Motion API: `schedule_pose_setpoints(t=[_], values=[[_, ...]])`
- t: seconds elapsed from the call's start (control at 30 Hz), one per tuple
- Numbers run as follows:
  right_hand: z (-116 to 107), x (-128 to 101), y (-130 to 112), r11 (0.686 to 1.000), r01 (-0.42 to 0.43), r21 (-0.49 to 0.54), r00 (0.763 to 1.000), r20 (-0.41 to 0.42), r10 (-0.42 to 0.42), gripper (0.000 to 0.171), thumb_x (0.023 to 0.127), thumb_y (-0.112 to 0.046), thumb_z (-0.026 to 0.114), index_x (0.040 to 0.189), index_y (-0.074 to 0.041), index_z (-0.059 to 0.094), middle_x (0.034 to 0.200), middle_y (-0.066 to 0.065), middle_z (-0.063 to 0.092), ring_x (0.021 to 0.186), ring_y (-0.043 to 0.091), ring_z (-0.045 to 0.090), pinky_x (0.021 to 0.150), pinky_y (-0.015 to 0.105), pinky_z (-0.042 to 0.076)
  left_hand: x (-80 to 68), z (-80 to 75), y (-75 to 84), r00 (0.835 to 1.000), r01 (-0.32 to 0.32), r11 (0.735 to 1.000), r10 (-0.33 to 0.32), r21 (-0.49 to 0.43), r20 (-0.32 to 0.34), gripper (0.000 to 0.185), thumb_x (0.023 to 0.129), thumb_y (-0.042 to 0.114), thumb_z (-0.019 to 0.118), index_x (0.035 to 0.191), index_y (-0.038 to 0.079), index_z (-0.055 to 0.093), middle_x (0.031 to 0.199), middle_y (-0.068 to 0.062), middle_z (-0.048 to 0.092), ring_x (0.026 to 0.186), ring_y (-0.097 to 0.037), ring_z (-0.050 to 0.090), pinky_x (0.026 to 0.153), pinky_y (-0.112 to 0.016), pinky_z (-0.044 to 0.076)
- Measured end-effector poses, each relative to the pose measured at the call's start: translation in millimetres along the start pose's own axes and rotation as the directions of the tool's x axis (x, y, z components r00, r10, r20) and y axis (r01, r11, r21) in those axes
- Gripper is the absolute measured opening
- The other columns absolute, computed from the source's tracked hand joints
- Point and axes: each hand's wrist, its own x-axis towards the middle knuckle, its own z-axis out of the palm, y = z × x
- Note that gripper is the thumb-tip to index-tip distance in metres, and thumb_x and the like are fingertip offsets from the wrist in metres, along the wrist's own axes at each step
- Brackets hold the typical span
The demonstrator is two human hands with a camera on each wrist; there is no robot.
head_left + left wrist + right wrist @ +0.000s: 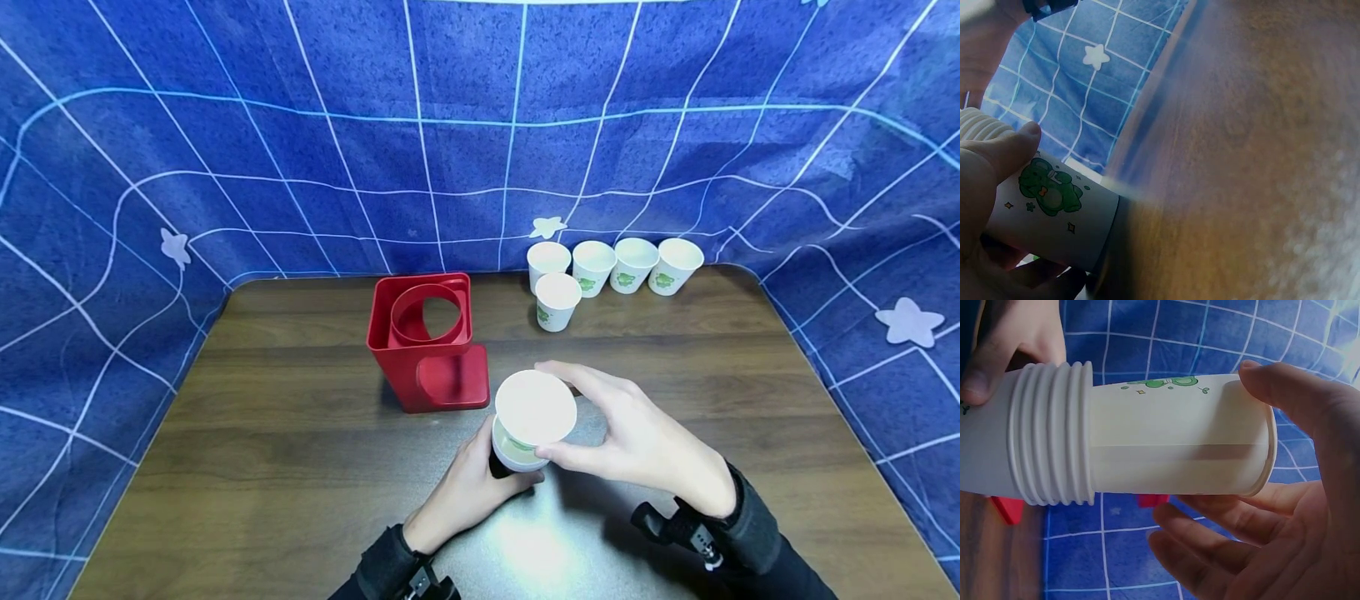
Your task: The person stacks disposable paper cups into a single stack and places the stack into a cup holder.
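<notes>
Near the front middle of the table, my left hand (476, 487) grips a stack of white paper cups (1050, 434) around its side. The stack's nested rims show in the right wrist view, and a green cartoon animal is printed on the side in the left wrist view. Above the stack, one paper cup (536, 407) stands with its mouth up and its lower end inside the top of the stack. My right hand (622, 425) pinches this cup near its rim, between thumb (1260, 378) and fingers. The cup's base is hidden within the stack.
A red stand (397, 367) with a ring in its top and a low square foot is behind and left of the hands. Several paper cups (633, 265) stand in a row at the back right, with another cup (557, 310) in front. A blue curtain (465, 150) hangs behind the table.
</notes>
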Motion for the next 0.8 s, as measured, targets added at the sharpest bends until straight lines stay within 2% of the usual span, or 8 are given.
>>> schedule_pose_setpoints(t=[0.33,0.57,0.8], values=[[3.6,1.5,-1.6,0.998,-0.063,0.007,0.991,0.115,0.062,0.075,0.084,-0.041,0.085,0.147,-0.017,0.052,0.141,-0.005,0.062,0.125,0.012,0.061,0.101,0.043,0.055,-0.3,1.0,-0.9,0.999,-0.035,0.999,0.034,-0.031,-0.017,0.091,0.079,0.044,0.088,0.154,0.033,0.037,0.143,0.010,0.059,0.133,-0.007,0.054,0.115,-0.047,0.043],[5.5,4.3,2.3,0.998,-0.065,-0.016,0.987,0.146,0.067,0.075,0.083,-0.042,0.086,0.146,-0.019,0.052,0.138,-0.006,0.063,0.125,0.010,0.061,0.103,0.043,0.054,0.6,1.4,-2.1,0.999,-0.036,0.999,0.035,-0.024,-0.021,0.093,0.079,0.045,0.088,0.155,0.032,0.037,0.143,0.008,0.060,0.132,-0.007,0.054,0.114,-0.047,0.044],[6.8,5.7,6.0,0.995,-0.096,-0.022,0.981,0.168,0.098,0.076,0.082,-0.040,0.087,0.145,-0.016,0.053,0.139,-0.005,0.062,0.127,0.011,0.060,0.105,0.043,0.053,1.2,0.8,-0.7,1.000,-0.018,0.999,0.017,-0.031,-0.007,0.096,0.080,0.044,0.088,0.157,0.029,0.033,0.143,0.006,0.059,0.133,-0.009,0.054,0.114,-0.049,0.043]])
